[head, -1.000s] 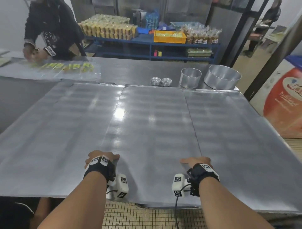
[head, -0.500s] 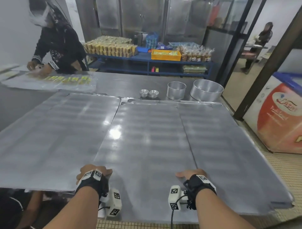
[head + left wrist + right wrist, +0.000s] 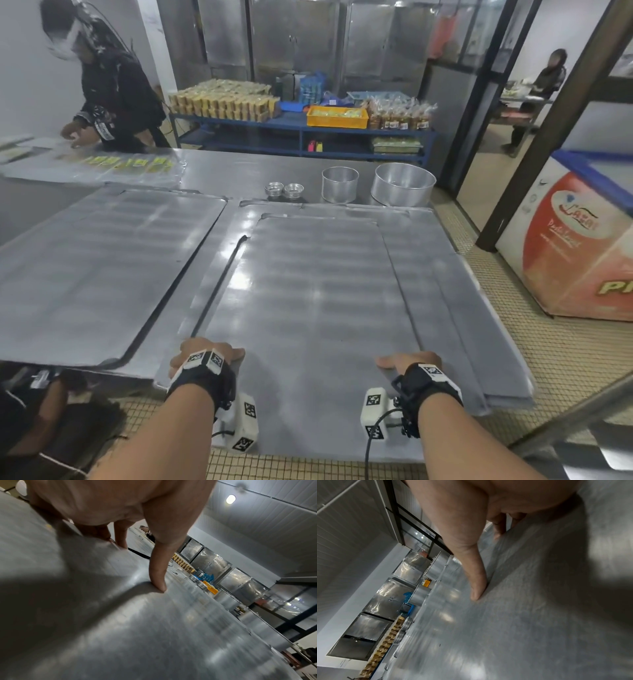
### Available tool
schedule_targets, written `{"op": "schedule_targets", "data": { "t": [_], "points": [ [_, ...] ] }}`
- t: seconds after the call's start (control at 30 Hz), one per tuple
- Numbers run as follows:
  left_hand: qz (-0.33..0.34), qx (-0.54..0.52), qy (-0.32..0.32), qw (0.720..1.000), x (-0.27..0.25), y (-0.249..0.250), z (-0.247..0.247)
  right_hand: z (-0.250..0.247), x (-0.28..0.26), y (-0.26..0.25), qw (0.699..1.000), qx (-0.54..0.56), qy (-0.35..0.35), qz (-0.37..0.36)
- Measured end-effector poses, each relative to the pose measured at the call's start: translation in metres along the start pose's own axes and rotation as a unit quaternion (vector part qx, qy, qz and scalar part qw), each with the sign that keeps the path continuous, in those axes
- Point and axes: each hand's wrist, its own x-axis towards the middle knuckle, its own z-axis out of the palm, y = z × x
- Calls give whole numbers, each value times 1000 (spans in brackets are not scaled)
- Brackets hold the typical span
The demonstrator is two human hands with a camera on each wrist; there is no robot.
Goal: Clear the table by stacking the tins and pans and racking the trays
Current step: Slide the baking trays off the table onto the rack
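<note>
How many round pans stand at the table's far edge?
2: the smaller pan left, the wider pan right, apart. Others may be nested inside, unseen.

blue shelf (image 3: 301, 126) of packaged goods, orange crate (image 3: 337, 116), chest freezer (image 3: 582, 240).

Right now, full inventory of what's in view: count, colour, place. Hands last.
Held tray: 1, silver, pulled partly off the table's near edge, atop other trays.
Trays beneath: count unclear, silver, right side of table.
Left tray: 1, silver, left of held tray.
Small tin stacks: 2, silver, far edge.
Round pans: 2, silver, far right of table.
Blue shelf: 1, behind table, packaged goods and an orange crate.
Chest freezer: 1, red and white, right.
Other people: 2, far left and doorway.
Left hand: grips tray's near edge.
Right hand: grips tray's near edge.
</note>
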Motion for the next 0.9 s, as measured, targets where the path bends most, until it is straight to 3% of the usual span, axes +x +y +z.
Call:
{"op": "schedule_targets", "data": {
  "t": [0.1, 0.23, 0.33, 0.57, 0.8, 0.9],
  "points": [
    [29, 7, 25, 999, -20, 12, 16, -24, 5, 11, 1000, 12, 12, 1],
    [6, 3, 28, 1000, -48, 25, 31, -56, -4, 16, 999, 15, 29, -12],
    [26, -55, 16, 998, -31, 34, 47, -68, 3, 19, 999, 28, 25, -10],
    [59, -29, 11, 998, -27, 69, 68, -82, 34, 12, 999, 33, 41, 0],
    [8, -16, -27, 999, -42, 103, 73, -81, 68, -6, 999, 14, 47, 17],
    [4, -12, -5, 1000, -37, 113, 78, -83, 73, -14, 998, 2, 57, 18]
  ]
}}
